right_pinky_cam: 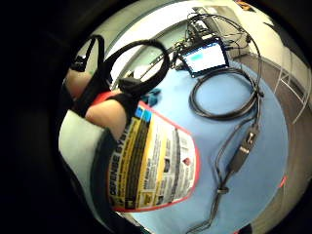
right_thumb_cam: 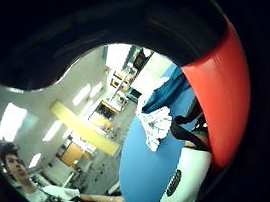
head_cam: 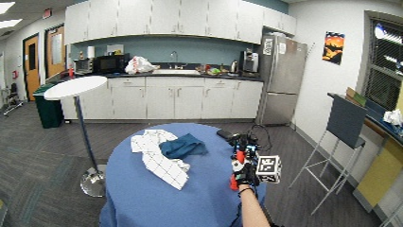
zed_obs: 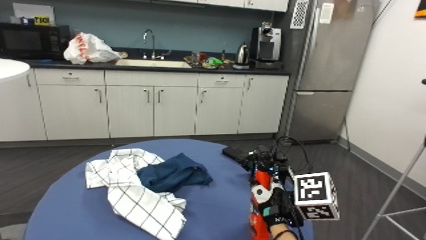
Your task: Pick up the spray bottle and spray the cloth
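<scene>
My gloved right hand [zed_obs: 276, 209] grips a red and white spray bottle [zed_obs: 261, 190] and holds it upright at the right side of the round blue table [zed_obs: 80, 215]. I cannot tell whether its base touches the table. My fingers [right_pinky_cam: 111, 113] curl round the bottle just above its yellow label [right_pinky_cam: 151, 161]. The bottle's red top [right_thumb_cam: 218, 97] fills one side of the thumb side view. A white checked cloth [zed_obs: 133, 192] lies crumpled at the table's left, with a dark blue cloth [zed_obs: 174, 172] lying partly on it. Both are well left of the bottle. In the wide view the hand [head_cam: 244, 177] is at the table's right edge.
A small screen device [right_pinky_cam: 204, 56] and a coiled black cable [right_pinky_cam: 224, 100] lie on the table just beyond the bottle. Kitchen cabinets [zed_obs: 153, 107] and a fridge [zed_obs: 326, 70] stand behind the table. A white round table on a stand [head_cam: 75, 87] is off to the left.
</scene>
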A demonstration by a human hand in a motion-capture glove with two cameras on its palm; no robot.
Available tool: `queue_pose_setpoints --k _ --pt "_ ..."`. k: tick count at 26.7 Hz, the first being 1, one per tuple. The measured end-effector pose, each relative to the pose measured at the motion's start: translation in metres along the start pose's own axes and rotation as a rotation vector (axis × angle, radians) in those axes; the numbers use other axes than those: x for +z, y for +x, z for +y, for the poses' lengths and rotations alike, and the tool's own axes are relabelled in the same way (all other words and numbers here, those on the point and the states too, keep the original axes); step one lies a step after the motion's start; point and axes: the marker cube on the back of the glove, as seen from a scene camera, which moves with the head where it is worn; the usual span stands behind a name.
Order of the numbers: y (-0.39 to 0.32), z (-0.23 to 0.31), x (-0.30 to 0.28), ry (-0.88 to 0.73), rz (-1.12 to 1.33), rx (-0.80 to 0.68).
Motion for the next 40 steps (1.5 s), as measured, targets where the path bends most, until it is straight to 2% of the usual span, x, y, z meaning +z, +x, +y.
queue_pose_setpoints --k 4,10,14,19,28,40 --pt "-0.016 0.010 0.021 -0.215 -0.022 -0.042" --pt "-0.090 -0.003 0.064 -0.561 -0.021 -0.132" --pt "-0.114 -0.007 0.092 -0.772 0.135 -0.159" --pt "-0.106 0.006 0.120 -1.015 0.357 -0.099" --pt "-0.039 0.009 0.097 -1.174 0.633 0.038" --pt "-0.015 -0.006 0.048 -1.126 0.705 0.098"
